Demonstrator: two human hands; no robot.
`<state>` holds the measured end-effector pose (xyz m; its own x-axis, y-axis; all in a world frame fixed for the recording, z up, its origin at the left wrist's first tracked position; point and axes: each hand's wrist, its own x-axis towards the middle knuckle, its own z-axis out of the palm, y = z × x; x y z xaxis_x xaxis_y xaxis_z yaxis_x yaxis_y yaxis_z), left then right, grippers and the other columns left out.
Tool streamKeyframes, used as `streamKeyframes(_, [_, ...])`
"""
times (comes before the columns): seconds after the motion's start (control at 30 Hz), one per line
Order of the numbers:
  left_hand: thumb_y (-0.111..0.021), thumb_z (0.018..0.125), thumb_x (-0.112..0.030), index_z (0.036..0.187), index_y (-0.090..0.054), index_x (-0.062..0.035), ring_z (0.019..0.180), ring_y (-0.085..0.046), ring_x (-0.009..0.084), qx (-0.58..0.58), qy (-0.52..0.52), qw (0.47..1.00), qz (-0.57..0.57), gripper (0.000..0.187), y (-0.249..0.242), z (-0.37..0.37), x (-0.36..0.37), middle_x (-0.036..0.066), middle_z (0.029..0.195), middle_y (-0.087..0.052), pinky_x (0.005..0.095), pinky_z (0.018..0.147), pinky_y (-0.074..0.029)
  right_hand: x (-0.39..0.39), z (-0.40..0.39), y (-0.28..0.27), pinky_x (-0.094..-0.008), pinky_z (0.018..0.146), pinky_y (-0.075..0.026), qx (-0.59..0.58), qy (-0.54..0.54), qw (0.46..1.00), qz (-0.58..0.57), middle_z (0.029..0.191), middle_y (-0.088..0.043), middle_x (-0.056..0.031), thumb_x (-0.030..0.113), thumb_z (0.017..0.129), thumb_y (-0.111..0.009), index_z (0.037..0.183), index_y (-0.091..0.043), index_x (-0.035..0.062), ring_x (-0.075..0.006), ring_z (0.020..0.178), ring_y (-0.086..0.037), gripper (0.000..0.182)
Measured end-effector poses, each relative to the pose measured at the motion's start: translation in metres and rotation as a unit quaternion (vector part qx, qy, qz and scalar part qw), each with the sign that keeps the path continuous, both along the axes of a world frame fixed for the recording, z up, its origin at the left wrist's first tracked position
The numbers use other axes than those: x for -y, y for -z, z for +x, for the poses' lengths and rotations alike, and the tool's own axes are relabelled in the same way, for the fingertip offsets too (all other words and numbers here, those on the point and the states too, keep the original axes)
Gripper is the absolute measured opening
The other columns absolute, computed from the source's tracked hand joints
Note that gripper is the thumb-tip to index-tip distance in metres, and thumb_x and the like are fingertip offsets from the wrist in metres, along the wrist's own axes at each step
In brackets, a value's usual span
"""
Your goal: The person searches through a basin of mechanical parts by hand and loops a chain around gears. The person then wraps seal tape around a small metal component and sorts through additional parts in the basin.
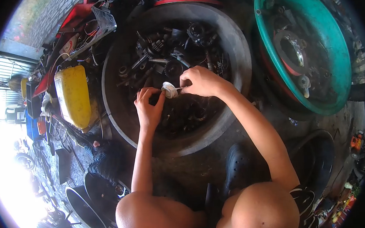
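Note:
Over a large dark tub (243, 49) my two hands meet at a small, pale, round metal part (170, 90) with a stepped rim. My left hand (148, 104) pinches its left edge between thumb and fingers. From its right side a thin, light-coloured stem runs to my right hand (202, 81), whose curled fingers grip the end of it. Beneath my hands lie many dark, greasy machine parts, among them gears (173, 68), shafts and a coil spring (181, 60).
A green basin (344, 60) with a brake-disc-like ring and other metal parts stands at the right. To the left are a yellow container (72, 97), red panels (75, 17) and black buckets (86, 208). My knees and a dark clog (237, 167) are close below the tub.

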<state>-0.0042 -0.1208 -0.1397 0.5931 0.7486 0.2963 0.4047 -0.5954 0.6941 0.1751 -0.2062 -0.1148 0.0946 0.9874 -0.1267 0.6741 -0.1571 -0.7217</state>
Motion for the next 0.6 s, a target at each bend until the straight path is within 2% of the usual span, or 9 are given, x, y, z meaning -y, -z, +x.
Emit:
streamKeyframes(0.1, [-0.064,0.067,-0.017,0.074,-0.059,-0.0049,0.085,-0.051,0.0222,-0.026,-0.012,1.0,0.007,0.015,0.001,-0.001,0.001,0.005,0.083,-0.057,0.0342,0.077,-0.035,0.001,0.0,-0.004,-0.0328,0.068,-0.044,-0.011,0.02,1.0,0.011,0.074,-0.061,-0.0127,0.015,0.069,-0.063,0.075,-0.06,-0.0004,-0.0261,0.073,-0.058,0.017])
streamKeyframes(0.23, [-0.065,0.067,-0.017,0.074,-0.059,-0.0046,0.084,-0.051,0.0223,-0.028,-0.007,1.0,0.008,0.015,0.001,-0.001,0.0,0.005,0.082,-0.057,0.0342,0.076,-0.036,0.001,0.0,-0.006,-0.0312,0.067,-0.044,-0.05,0.034,0.998,0.009,0.075,-0.061,-0.0132,0.015,0.068,-0.064,0.076,-0.061,-0.0005,-0.0237,0.072,-0.059,0.017])
streamKeyframes(0.47, [-0.065,0.066,-0.011,0.074,-0.058,-0.001,0.075,-0.053,0.0246,0.006,0.007,1.0,0.01,0.015,0.003,-0.002,-0.001,0.008,0.08,-0.057,0.0329,0.07,-0.041,0.001,0.003,-0.011,-0.0308,0.067,-0.043,-0.055,0.042,0.996,0.047,0.074,-0.061,-0.0123,0.019,0.068,-0.066,0.076,-0.063,0.002,-0.0236,0.071,-0.059,0.019])
streamKeyframes(0.53, [-0.065,0.066,-0.01,0.074,-0.058,-0.0002,0.072,-0.054,0.0244,0.012,0.004,1.0,0.006,0.015,0.001,-0.002,0.0,0.009,0.079,-0.057,0.032,0.068,-0.042,0.001,0.003,-0.011,-0.0293,0.064,-0.043,-0.058,0.048,0.993,0.087,0.071,-0.061,-0.0112,0.02,0.068,-0.066,0.076,-0.063,0.0028,-0.0217,0.067,-0.058,0.019])
streamKeyframes(0.6, [-0.063,0.069,-0.008,0.076,-0.057,0.0015,0.07,-0.057,0.0194,0.026,-0.022,0.998,-0.051,0.013,-0.003,-0.001,0.002,0.009,0.077,-0.057,0.0279,0.062,-0.045,0.001,0.003,-0.016,-0.0284,0.063,-0.043,-0.065,0.052,0.993,0.084,0.069,-0.06,-0.0107,0.02,0.068,-0.066,0.076,-0.063,0.0027,-0.0204,0.064,-0.058,0.019])
